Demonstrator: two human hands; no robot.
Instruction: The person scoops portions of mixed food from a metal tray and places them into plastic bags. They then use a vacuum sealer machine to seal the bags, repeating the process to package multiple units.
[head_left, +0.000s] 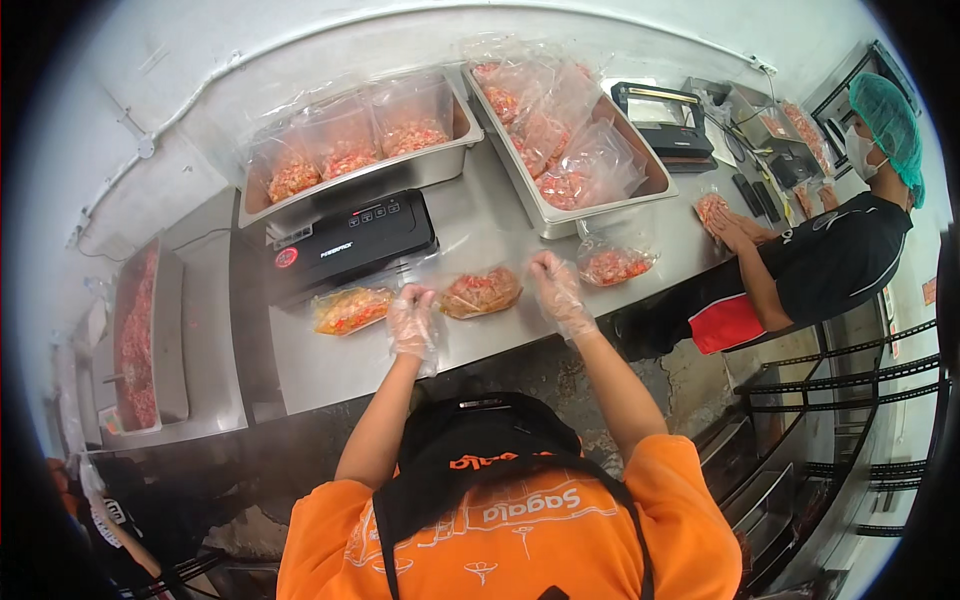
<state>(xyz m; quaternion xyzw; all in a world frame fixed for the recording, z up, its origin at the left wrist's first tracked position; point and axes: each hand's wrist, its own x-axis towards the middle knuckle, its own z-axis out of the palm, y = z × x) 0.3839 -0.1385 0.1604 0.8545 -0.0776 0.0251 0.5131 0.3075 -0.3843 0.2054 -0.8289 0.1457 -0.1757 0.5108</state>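
Note:
Directly before me on the steel table lies a clear plastic bag of seasoned chopped meat (484, 292). My left hand (412, 319), in a clear disposable glove, pinches the film on the bag's left side. On the opposite side my gloved right hand (557, 289) has its fingers closed on the thin, hard-to-see film. A flat bag of yellow-orange mix (351, 310) lies just left of my left hand. Behind it is a black Powerpack vacuum sealer (360, 240) with a small red light. Another filled bag (616, 264) rests to the right of my right hand.
Two steel pans (442, 174) (551, 221) with filled bags stand at the back. A pan of ground meat (139, 337) is at far left. At right, a co-worker (840, 240) presses a bag (712, 212) near a second sealer (664, 124). Wire racks (840, 382) stand behind.

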